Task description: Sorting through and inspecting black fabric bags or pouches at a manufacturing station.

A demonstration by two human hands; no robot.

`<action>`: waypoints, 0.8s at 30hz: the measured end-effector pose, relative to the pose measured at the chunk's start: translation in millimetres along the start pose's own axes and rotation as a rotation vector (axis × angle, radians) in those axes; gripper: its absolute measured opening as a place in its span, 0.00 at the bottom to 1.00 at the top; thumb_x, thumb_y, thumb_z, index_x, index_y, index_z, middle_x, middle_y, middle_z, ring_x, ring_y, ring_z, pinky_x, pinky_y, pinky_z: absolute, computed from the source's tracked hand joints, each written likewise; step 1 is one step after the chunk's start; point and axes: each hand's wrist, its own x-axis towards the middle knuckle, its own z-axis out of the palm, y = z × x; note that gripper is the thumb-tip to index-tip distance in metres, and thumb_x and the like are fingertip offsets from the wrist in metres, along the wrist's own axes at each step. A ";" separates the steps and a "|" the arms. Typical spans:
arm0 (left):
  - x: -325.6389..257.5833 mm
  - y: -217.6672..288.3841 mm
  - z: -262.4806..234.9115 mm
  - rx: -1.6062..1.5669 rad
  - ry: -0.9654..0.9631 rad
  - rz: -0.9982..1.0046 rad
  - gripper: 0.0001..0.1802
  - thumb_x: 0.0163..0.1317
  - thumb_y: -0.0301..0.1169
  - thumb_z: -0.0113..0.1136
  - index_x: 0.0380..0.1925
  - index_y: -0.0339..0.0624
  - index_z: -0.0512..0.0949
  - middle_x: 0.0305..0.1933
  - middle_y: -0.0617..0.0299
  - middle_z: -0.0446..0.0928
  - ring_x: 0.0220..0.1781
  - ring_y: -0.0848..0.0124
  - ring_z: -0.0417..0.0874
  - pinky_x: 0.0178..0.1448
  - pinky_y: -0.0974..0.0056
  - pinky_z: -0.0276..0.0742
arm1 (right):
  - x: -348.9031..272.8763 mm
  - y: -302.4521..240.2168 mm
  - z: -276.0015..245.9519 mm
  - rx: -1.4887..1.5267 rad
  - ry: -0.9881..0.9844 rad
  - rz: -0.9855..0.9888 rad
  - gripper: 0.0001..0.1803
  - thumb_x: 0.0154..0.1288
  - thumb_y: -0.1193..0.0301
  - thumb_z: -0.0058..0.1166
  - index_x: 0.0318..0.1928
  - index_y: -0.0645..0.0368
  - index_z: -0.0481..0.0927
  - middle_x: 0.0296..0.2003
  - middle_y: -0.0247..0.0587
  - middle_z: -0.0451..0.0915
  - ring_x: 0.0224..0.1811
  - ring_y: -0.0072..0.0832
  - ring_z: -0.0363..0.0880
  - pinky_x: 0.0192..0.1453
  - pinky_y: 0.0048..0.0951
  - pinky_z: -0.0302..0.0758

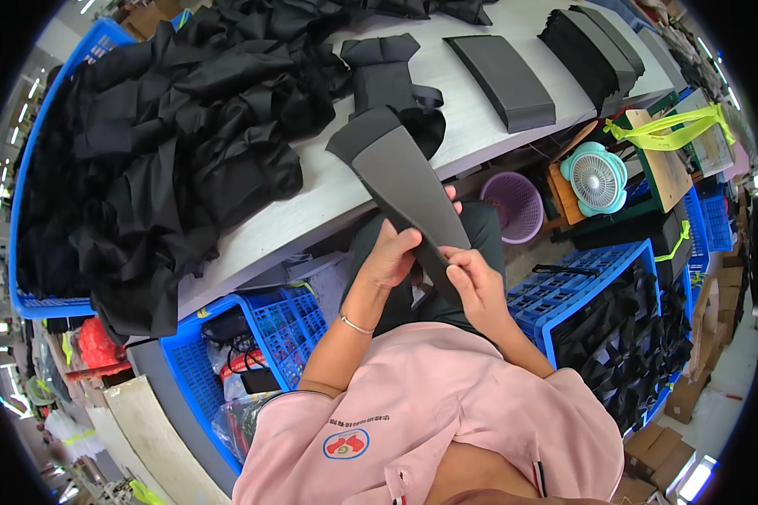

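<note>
A long flat dark grey panel (pixel 413 181) with black fabric over its far end is held tilted above my lap, its far end over the table edge. My left hand (pixel 390 257) grips its left edge with the thumb on top. Closer to me, my right hand (pixel 477 284) pinches the panel's near end, and some fingertips show past its right edge. Just beyond the panel lies a black fabric piece (pixel 383 80) with a strap loop. A similar dark panel (pixel 505 80) rests on the table to the right.
Heaped black fabric pieces (pixel 185 126) cover the left of the white table (pixel 320 181). Stacked black panels (pixel 589 55) stand far right. Below are a purple basket (pixel 514 206), a teal fan (pixel 596 178), a blue crate (pixel 581 282) of black pieces and another blue crate (pixel 290 332).
</note>
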 end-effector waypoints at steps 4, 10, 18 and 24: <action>-13.5 3.5 3.1 -0.148 0.200 -0.097 0.29 0.59 0.40 0.70 0.54 0.33 0.75 0.50 0.47 0.82 0.53 0.57 0.84 0.61 0.53 0.80 | -3.4 6.3 3.8 -0.115 0.060 0.088 0.06 0.74 0.73 0.52 0.42 0.63 0.75 0.35 0.39 0.80 0.29 0.21 0.74 0.36 0.23 0.72; -18.1 1.9 -0.4 -0.170 0.425 -0.127 0.15 0.61 0.32 0.67 0.44 0.34 0.79 0.40 0.52 0.84 0.43 0.64 0.86 0.51 0.59 0.84 | 13.9 1.6 20.6 -0.718 0.368 -0.324 0.25 0.69 0.65 0.59 0.60 0.63 0.70 0.36 0.46 0.79 0.35 0.37 0.80 0.47 0.33 0.76; 2.7 -5.0 -31.5 0.958 0.647 0.174 0.25 0.72 0.40 0.55 0.62 0.36 0.74 0.77 0.39 0.53 0.79 0.49 0.48 0.78 0.54 0.49 | 17.3 37.8 8.7 0.211 0.020 0.266 0.27 0.73 0.72 0.52 0.68 0.71 0.65 0.56 0.39 0.78 0.54 0.20 0.76 0.59 0.22 0.72; 72.0 18.9 -84.1 1.503 0.635 0.477 0.25 0.62 0.24 0.58 0.61 0.45 0.77 0.75 0.39 0.58 0.79 0.44 0.52 0.76 0.53 0.56 | 40.2 26.3 4.5 -0.058 0.032 0.292 0.25 0.72 0.74 0.52 0.67 0.68 0.69 0.52 0.40 0.82 0.49 0.16 0.77 0.52 0.21 0.75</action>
